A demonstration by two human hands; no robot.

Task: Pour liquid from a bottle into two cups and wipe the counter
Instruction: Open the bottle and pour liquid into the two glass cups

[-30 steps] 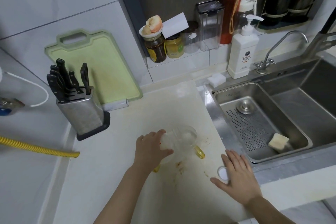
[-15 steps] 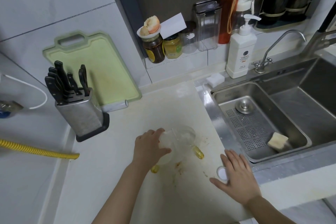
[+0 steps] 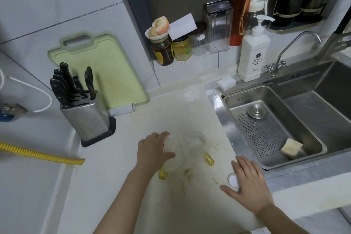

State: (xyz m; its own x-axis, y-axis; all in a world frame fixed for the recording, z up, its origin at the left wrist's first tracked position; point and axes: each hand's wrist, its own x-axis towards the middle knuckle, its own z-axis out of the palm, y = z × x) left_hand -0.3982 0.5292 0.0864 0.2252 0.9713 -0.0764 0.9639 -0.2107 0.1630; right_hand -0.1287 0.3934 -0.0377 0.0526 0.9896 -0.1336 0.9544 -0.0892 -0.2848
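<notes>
**Ana:** Two cups, and the left hand has its fingers wrapped round the clear bottle, tipped over them mid-tabletop. How to pour well?

**Ben:** Tilt slowly, mouth low over the far cup; the near cup sits under the bottle. Stains already mark the surface.

**Ana:** Contents?

**Ben:** Clear, if any; levels I cannot tell. The right hand lies flat, fingers spread, beside the white cap, holding nothing.
</notes>
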